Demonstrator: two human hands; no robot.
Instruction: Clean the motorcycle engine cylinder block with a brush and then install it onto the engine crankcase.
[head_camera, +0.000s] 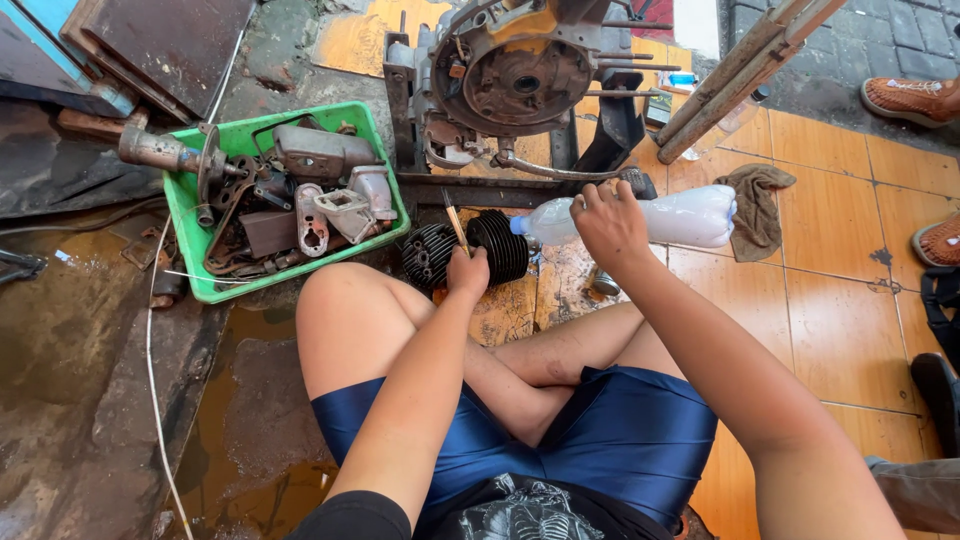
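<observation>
Shiny blue shorts (600, 430) sit nearest. The left hand (467, 272) pinches a thin brush (455, 222) against the black finned metal cylinder (468, 250), probably heavy and greasy. Just beside it, the right hand (608, 222) clamps a soft, light clear plastic bottle (670, 218) mid-body.

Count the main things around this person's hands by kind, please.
Hands: 2, left hand and right hand
Finned black cylinders: 2
Thin brush: 1
Clear plastic bottle: 1
Green crate of metal parts: 1
Engine casing: 1
Brown rag: 1
Total: 9
</observation>
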